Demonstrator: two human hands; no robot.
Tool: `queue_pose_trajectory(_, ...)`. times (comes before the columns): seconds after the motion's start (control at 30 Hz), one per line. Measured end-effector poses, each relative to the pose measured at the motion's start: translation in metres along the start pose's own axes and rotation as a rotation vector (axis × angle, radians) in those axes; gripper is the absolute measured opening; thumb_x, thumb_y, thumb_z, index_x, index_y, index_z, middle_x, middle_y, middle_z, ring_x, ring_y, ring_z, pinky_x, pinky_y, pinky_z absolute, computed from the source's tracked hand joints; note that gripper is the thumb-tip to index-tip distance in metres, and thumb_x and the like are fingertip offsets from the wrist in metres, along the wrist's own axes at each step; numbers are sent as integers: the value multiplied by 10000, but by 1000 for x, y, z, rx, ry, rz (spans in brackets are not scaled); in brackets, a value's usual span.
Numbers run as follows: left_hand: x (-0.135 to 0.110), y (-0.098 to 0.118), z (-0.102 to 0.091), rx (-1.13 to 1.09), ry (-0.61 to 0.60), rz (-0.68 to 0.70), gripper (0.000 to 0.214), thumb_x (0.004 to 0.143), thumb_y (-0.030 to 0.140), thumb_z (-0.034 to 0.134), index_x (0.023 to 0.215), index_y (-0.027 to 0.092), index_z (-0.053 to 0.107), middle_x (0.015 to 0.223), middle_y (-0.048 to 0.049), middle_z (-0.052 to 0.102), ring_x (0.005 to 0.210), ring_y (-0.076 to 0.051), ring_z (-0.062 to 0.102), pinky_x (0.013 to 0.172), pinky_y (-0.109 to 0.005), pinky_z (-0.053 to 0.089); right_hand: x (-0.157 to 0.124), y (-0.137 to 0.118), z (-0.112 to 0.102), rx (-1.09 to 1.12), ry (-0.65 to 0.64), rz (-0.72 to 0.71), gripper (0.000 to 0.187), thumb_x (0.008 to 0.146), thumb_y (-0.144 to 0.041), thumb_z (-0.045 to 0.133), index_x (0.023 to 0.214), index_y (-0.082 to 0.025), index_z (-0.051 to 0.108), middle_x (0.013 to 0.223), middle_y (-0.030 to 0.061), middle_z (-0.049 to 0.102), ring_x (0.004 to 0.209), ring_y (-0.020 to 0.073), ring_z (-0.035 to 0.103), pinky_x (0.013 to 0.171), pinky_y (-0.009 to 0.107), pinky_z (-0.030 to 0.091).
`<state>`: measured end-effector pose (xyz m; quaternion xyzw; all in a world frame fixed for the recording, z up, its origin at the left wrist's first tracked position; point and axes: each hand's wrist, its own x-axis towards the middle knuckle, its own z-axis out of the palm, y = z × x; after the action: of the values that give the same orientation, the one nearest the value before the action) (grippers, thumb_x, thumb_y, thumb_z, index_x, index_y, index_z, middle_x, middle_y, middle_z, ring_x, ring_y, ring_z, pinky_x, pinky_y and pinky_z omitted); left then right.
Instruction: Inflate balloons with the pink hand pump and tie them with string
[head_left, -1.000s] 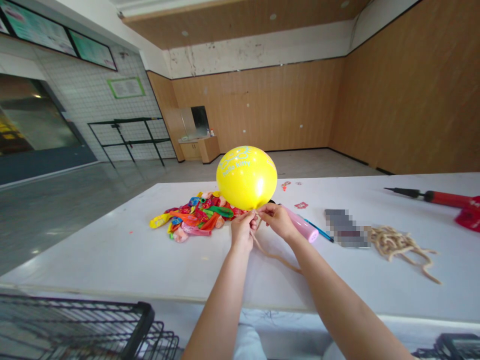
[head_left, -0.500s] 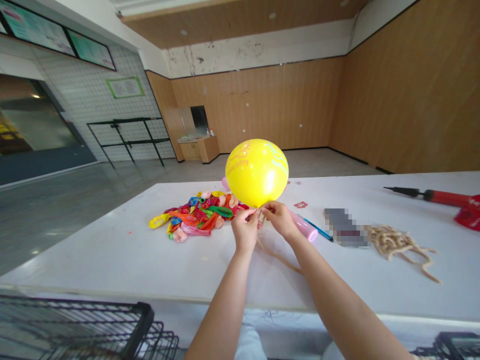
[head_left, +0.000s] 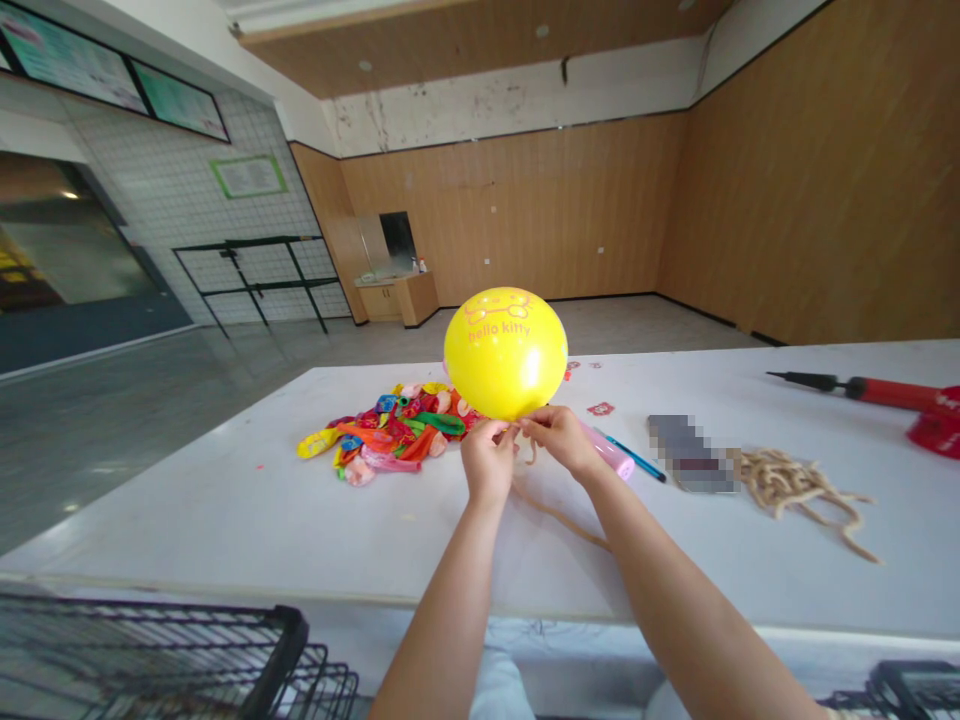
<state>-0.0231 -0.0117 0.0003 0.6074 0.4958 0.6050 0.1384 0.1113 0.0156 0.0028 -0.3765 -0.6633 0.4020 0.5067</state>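
Note:
An inflated yellow balloon with "hello kitty" print stands above the table, its neck down between my fingers. My left hand pinches at the neck from the left. From the right, my right hand pinches at the same spot, its fingertips close to the left ones. A beige cord hangs below my hands and runs right across the table, passing under my right forearm. The neck itself and any knot are hidden by my fingers.
On the white table lies a pile of limp coloured balloons. To the right are a pink cylinder, a blue pen, a blurred-out flat object, a heap of beige cord and a red pump. A black wire basket stands front left.
The yellow balloon has turned so its "hello kitty" print faces me, and it has shifted slightly left and down. Both hands stay pinched at its neck, nearly in place.

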Motion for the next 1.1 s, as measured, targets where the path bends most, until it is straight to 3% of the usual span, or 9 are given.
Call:
queue_pose_trajectory(0.2,0,-1,4,-169,85,-176,60,721,222,687,698,167,679,570,-23,628,450,-151,592,484,-249,467,0,-6,-1,14,69,77,271,670,-407,682,626,-144,632,563,-10,576,485,83,447,448,213,326)
queue_pose_trajectory(0.43,-4,2,9,-251,49,-293,187,687,317,718,712,138,668,527,-19,609,419,-169,587,403,-257,474,4,-28,-6,221,-19,117,348,684,-491,672,631,-169,551,511,-57,488,401,36,310,393,193,241)
queue_pose_trajectory(0.53,-4,1,10,-302,46,-330,219,672,327,721,732,122,674,530,-17,609,414,-159,581,397,-257,485,15,-43,-4,179,-7,35,307,670,-437,692,628,-150,591,543,-31,538,461,51,386,442,196,297)
queue_pose_trajectory(0.7,-3,-3,12,-341,52,-343,242,666,349,712,678,112,666,494,-7,581,384,-136,546,375,-242,462,31,-64,4,54,-156,52,255,742,-373,629,742,-131,707,646,12,642,455,52,391,418,195,290)
queue_pose_trajectory(0.87,-2,-1,12,-369,81,-385,247,655,359,707,643,118,658,488,0,570,380,-125,536,380,-237,464,21,-59,2,130,-183,20,323,780,-388,605,969,-159,731,847,40,700,418,31,365,378,190,296)
queue_pose_trajectory(1.1,-3,5,11,-327,58,-348,167,679,266,634,574,136,641,508,-17,607,363,-106,528,372,-206,434,25,-53,15,125,-334,36,337,760,-397,652,958,-135,726,586,-24,607,398,43,380,378,184,305)
